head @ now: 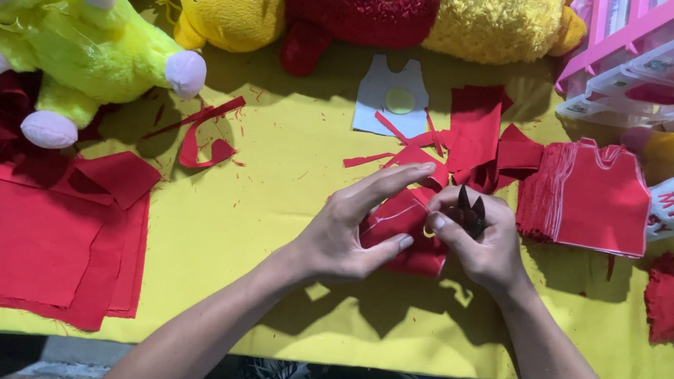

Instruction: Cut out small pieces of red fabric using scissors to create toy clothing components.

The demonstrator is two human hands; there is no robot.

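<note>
Pinching a folded piece of red felt [401,223] with my left hand [349,234], fingers half spread, while my right hand [480,241] is closed around small black scissors [470,212]. It's all mid-table on the yellow cloth [266,207], stack of red felt shirt cutouts [597,196] just right.

The right hand [481,237] covered most of the scissors [470,212]; only dark tips showed. The left hand [353,230] hid part of the red felt piece [401,223], so its outline was unclear. The green plush toy [57,27] and pink rack [670,59] ran off the frame's edges. The red fabric sheets [23,237] were cut off at the left.
</note>
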